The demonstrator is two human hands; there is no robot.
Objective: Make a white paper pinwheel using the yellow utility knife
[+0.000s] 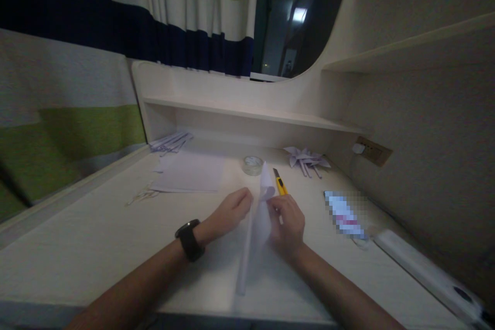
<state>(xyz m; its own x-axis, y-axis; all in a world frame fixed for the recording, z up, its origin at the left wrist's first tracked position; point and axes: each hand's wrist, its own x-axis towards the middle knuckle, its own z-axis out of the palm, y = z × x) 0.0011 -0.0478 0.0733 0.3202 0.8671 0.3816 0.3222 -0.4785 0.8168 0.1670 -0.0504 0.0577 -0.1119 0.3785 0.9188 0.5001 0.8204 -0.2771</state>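
A white sheet of paper (262, 219) stands up between my hands, partly rolled, with its top curling over to a point. Its left edge forms a narrow rolled strip that runs down toward the desk's front. My left hand (235, 209), with a black watch on the wrist, is closed at this rolled edge; its fingertips are partly hidden. My right hand (288, 221) pinches the sheet's right side below the curl. Just beyond the right hand lies a yellow utility knife (280, 183), its blade pointing away. A roll of clear tape (252, 165) rests behind the paper.
Flat white sheets (189, 170) lie at the back left, near thin paper sticks (172, 142) and pale strings (141, 195). Folded paper pinwheels (307, 159) sit at the back right. A blurred-out phone (344, 215) and a long white lamp-like bar (421, 270) are on the right.
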